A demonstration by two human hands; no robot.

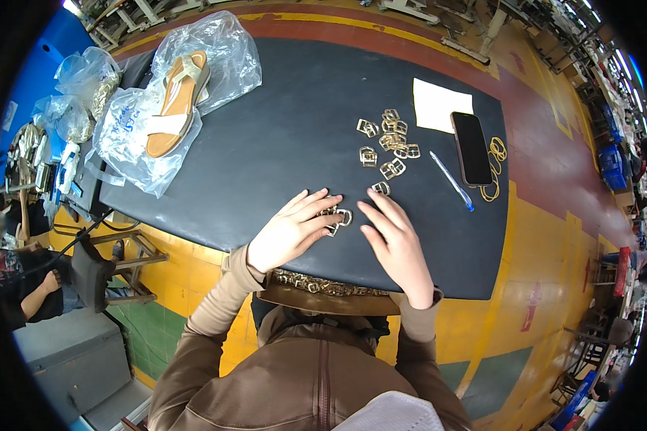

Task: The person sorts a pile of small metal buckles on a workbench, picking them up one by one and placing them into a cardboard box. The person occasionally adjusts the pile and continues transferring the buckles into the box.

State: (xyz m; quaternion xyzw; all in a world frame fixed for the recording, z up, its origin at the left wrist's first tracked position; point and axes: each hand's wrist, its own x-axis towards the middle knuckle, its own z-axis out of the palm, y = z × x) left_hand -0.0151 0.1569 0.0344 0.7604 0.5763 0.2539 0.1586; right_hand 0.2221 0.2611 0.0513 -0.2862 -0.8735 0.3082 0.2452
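My left hand (pixel 289 228) reaches over the dark table with its fingers stretched out, lying across a few metal buckles (pixel 346 217) and partly hiding them. Beside it, my right hand (pixel 399 248) has its fingers apart and nothing in them. A single buckle (pixel 381 188) lies just beyond the right fingertips; whether they touch it I cannot tell. Farther off, a loose pile of gold-toned buckles (pixel 393 140) is spread on the table, with a few lying singly around it. More buckles (pixel 323 285) fill a brown tray (pixel 331 302) at the table's near edge, below my hands.
A sandal (pixel 176 104) rests on clear plastic bags (pixel 226 54) at the far left of the black table (pixel 287 108). To the right lie white paper (pixel 435 97), a phone (pixel 471 147), a pen (pixel 451 179) and yellow bands (pixel 497 151). Another person (pixel 39 287) sits at left.
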